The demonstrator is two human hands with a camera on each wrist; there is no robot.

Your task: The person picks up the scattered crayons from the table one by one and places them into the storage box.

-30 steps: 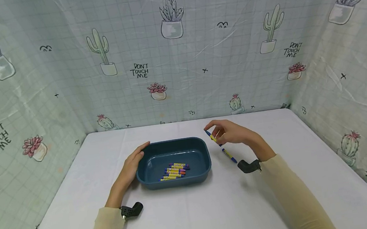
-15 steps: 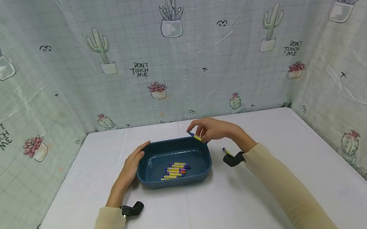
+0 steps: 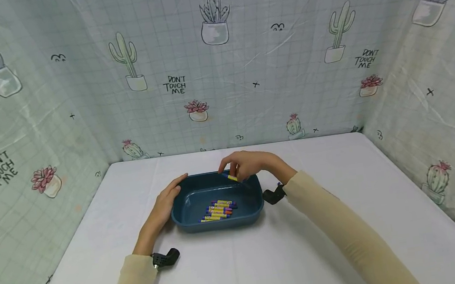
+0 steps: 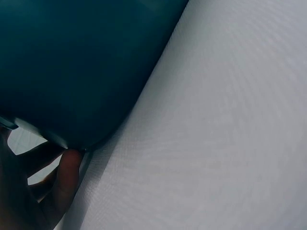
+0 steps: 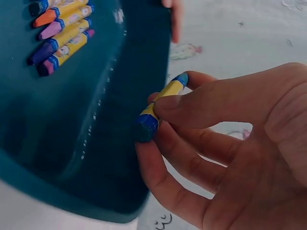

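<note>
A dark teal rectangular plastic tray (image 3: 221, 225) sits on the table. My left hand (image 3: 162, 209) grips its far left corner, thumb at the rim and fingers around the outside. Over the tray's far right part my right hand (image 3: 249, 163) pinches a blue-tipped crayon (image 5: 149, 120) with a yellow wrapper between thumb and fingers. It is tilted, above the tray's floor. Several wrapped crayons (image 3: 218, 211) lie in a row on the floor of the tray, with orange, pink and purple tips among them in the right wrist view.
On the white-covered table (image 3: 223, 272), another crayon right of the tray is mostly hidden by the right wrist camera (image 3: 274, 194). The left wrist camera (image 3: 166, 258) hangs near the tray's front left. A cactus-patterned cloth backdrop (image 3: 220, 90) encloses the back and sides.
My right hand has carried the crayon leftward from right of the tray to over its far right part. The right forearm now covers the table crayon. The left hand stays put.
</note>
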